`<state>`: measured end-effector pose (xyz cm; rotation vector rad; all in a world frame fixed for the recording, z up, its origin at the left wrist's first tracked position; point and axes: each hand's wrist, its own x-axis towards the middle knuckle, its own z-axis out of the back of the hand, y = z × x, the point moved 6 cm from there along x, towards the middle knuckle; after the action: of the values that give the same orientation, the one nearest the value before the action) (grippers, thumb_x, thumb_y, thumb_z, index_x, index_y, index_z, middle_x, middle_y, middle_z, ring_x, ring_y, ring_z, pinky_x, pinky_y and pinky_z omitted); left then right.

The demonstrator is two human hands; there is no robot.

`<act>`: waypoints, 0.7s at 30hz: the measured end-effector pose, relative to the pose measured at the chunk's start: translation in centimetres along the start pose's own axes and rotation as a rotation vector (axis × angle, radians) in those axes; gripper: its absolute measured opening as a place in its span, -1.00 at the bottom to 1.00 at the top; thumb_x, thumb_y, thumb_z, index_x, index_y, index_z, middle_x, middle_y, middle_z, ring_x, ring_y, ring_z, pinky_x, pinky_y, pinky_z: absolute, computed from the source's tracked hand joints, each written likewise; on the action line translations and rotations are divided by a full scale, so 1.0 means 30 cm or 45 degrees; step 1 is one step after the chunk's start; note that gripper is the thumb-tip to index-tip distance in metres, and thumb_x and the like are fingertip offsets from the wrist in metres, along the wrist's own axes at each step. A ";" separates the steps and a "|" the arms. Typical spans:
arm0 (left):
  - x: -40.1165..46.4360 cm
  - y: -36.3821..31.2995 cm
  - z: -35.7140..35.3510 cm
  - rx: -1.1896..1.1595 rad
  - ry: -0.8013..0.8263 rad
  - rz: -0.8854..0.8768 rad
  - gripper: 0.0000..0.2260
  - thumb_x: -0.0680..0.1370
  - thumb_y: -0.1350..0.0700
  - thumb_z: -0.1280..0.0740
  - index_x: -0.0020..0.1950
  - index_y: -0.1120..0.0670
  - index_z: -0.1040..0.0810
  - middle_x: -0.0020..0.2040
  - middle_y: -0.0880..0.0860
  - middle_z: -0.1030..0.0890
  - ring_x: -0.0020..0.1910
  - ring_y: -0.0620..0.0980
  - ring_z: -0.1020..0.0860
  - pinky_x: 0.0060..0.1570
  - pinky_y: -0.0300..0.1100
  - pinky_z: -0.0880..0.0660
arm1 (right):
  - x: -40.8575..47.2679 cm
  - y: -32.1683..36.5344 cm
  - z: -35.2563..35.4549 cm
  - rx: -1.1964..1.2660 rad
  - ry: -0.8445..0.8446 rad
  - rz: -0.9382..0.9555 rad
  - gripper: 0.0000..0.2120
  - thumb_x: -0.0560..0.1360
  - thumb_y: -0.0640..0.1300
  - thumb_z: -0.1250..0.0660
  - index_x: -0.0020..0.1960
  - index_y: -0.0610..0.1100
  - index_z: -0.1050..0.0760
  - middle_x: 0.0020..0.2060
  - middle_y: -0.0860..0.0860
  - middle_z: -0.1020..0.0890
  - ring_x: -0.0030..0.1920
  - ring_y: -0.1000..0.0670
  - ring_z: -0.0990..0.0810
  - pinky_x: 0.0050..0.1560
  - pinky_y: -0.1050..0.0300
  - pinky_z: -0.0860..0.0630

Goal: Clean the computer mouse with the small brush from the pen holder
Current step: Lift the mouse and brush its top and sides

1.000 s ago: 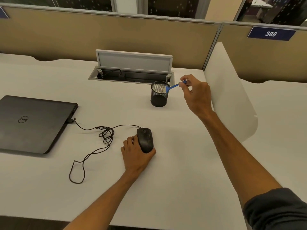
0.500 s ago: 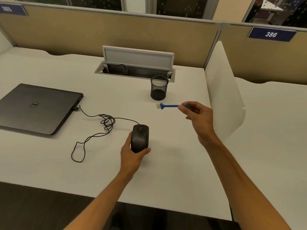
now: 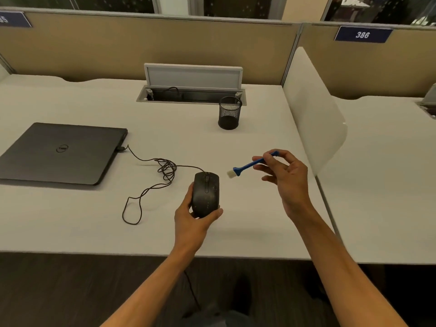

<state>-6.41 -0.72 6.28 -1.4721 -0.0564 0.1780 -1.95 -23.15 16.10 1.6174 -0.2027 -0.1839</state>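
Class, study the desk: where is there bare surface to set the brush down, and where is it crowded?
Bare desk lies between the pen holder and the white divider, and along the near edge below the laptop. It is crowded around the cable loops between the laptop and the mouse, held by the left hand.

- Between the brush (image 3: 252, 164) bristles and the mouse (image 3: 205, 193) lies a small open gap of bare desk (image 3: 70, 220).
- The cable (image 3: 151, 182) loops left of the mouse, tangled in one knot, so that side is cluttered.
- The closed laptop (image 3: 59, 153) blocks the far left.
- The pen holder (image 3: 229, 113) stands well behind, apart from both hands.
- The white divider (image 3: 313, 109) walls off the right, close beside the right hand (image 3: 286, 178).
- The left hand (image 3: 193, 220) seems to hold the mouse off the surface; uncertain.
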 end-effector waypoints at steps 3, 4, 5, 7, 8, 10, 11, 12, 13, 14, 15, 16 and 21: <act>-0.048 -0.013 0.030 -0.018 0.042 -0.027 -0.18 0.33 0.22 -0.61 0.51 -0.03 -0.33 0.37 -0.02 -0.50 0.09 -0.24 -0.54 -0.04 -0.49 -0.53 | -0.086 0.022 -0.013 0.030 -0.063 0.046 -0.93 0.59 -0.16 -0.30 0.02 -0.05 -0.55 -0.19 0.09 -0.76 -0.16 0.05 -0.74 -0.22 0.29 -0.61; -0.064 -0.016 0.040 -0.028 0.058 -0.035 -0.18 0.33 0.22 -0.61 0.51 -0.04 -0.32 0.37 -0.02 -0.50 0.09 -0.23 -0.54 -0.04 -0.48 -0.54 | -0.113 0.026 -0.017 0.038 -0.079 0.054 -0.92 0.58 -0.17 -0.31 0.04 -0.06 -0.56 -0.20 0.09 -0.75 -0.16 0.05 -0.74 -0.20 0.29 -0.61; -0.079 -0.018 0.050 -0.038 0.074 -0.040 -0.17 0.33 0.21 -0.61 0.51 -0.04 -0.32 0.38 -0.02 -0.49 0.10 -0.24 -0.55 -0.04 -0.47 -0.54 | -0.139 0.030 -0.020 0.042 -0.087 0.061 -0.90 0.58 -0.18 -0.32 0.06 -0.07 -0.57 -0.19 0.08 -0.75 -0.15 0.05 -0.74 -0.18 0.29 -0.61; -0.110 -0.023 0.068 -0.052 0.106 -0.045 -0.17 0.32 0.22 -0.61 0.51 -0.05 -0.31 0.39 -0.03 -0.48 0.10 -0.28 -0.57 -0.05 -0.48 -0.53 | -0.187 0.038 -0.027 0.036 -0.087 0.066 -0.86 0.56 -0.21 -0.34 0.10 -0.10 -0.58 -0.13 0.02 -0.75 -0.11 0.04 -0.74 -0.12 0.27 -0.62; -0.124 -0.026 0.075 -0.056 0.124 -0.047 -0.16 0.32 0.21 -0.61 0.52 -0.05 -0.31 0.39 -0.04 -0.48 0.09 -0.35 -0.56 -0.07 -0.49 -0.52 | -0.209 0.041 -0.031 0.028 -0.086 0.067 -0.84 0.54 -0.21 -0.36 0.12 -0.10 -0.58 -0.09 -0.02 -0.75 -0.10 0.04 -0.74 -0.10 0.26 -0.62; -0.150 -0.030 0.087 -0.057 0.154 -0.044 -0.16 0.32 0.21 -0.61 0.52 -0.07 -0.30 0.39 -0.06 -0.47 0.08 -0.43 -0.54 -0.06 -0.51 -0.50 | -0.249 0.047 -0.040 0.017 -0.072 0.071 -0.80 0.49 -0.20 -0.40 0.11 -0.09 -0.59 -0.06 -0.05 -0.74 -0.07 0.04 -0.73 -0.07 0.26 -0.62; -0.161 -0.031 0.090 -0.057 0.162 -0.040 -0.15 0.32 0.20 -0.61 0.52 -0.08 -0.29 0.40 -0.07 -0.46 0.08 -0.42 -0.54 -0.04 -0.51 -0.50 | -0.269 0.050 -0.048 0.021 -0.058 0.072 -0.80 0.46 -0.16 -0.41 0.09 -0.08 -0.61 -0.07 -0.02 -0.74 -0.07 0.05 -0.73 -0.07 0.26 -0.62; -0.173 -0.031 0.094 -0.060 0.167 -0.035 -0.15 0.32 0.20 -0.61 0.52 -0.09 -0.29 0.41 -0.08 -0.45 0.08 -0.40 -0.53 -0.04 -0.51 -0.50 | -0.287 0.052 -0.055 0.026 -0.044 0.070 -0.79 0.43 -0.12 -0.42 0.06 -0.07 -0.62 -0.10 0.03 -0.75 -0.07 0.05 -0.73 -0.07 0.27 -0.62; -0.182 -0.031 0.096 -0.064 0.169 -0.034 -0.15 0.32 0.20 -0.61 0.52 -0.10 -0.29 0.41 -0.09 -0.45 0.09 -0.36 -0.53 -0.04 -0.50 -0.51 | -0.302 0.052 -0.062 0.032 -0.032 0.067 -0.80 0.41 -0.10 -0.41 0.03 -0.06 -0.64 -0.13 0.06 -0.75 -0.07 0.04 -0.73 -0.06 0.27 -0.62; -0.188 -0.032 0.098 -0.068 0.171 -0.034 -0.15 0.32 0.20 -0.60 0.52 -0.11 -0.29 0.40 -0.10 -0.45 0.10 -0.34 -0.53 -0.04 -0.50 -0.51 | -0.313 0.050 -0.066 0.035 -0.022 0.061 -0.81 0.40 -0.11 -0.41 0.01 -0.06 -0.64 -0.15 0.08 -0.75 -0.08 0.04 -0.73 -0.05 0.26 -0.62; -0.194 -0.032 0.099 -0.072 0.172 -0.032 -0.15 0.33 0.20 -0.60 0.51 -0.12 -0.29 0.40 -0.12 -0.44 0.11 -0.33 -0.52 -0.05 -0.50 -0.50 | -0.323 0.046 -0.070 0.037 -0.012 0.054 -0.83 0.41 -0.13 -0.40 0.00 -0.06 -0.65 -0.16 0.08 -0.76 -0.08 0.03 -0.74 -0.04 0.26 -0.62; -0.200 -0.033 0.100 -0.075 0.169 -0.031 -0.15 0.33 0.21 -0.60 0.51 -0.12 -0.29 0.39 -0.13 -0.44 0.11 -0.34 -0.52 -0.06 -0.51 -0.50 | -0.332 0.044 -0.074 0.038 0.002 0.051 -0.84 0.42 -0.14 -0.40 0.00 -0.07 -0.65 -0.16 0.07 -0.76 -0.07 0.03 -0.74 -0.02 0.25 -0.62; -0.233 -0.037 0.094 -0.084 0.125 0.009 -0.16 0.34 0.23 -0.59 0.51 -0.13 -0.29 0.37 -0.14 -0.43 0.04 -0.45 -0.54 -0.15 -0.53 -0.50 | -0.361 0.071 -0.055 0.029 0.018 0.087 -0.84 0.38 -0.09 -0.41 -0.04 -0.03 -0.66 -0.16 0.09 -0.75 -0.08 0.04 -0.74 -0.02 0.25 -0.63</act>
<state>-13.61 0.89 8.15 -1.5452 0.0227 0.1106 -12.09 -19.03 18.27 1.6311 -0.2492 -0.1181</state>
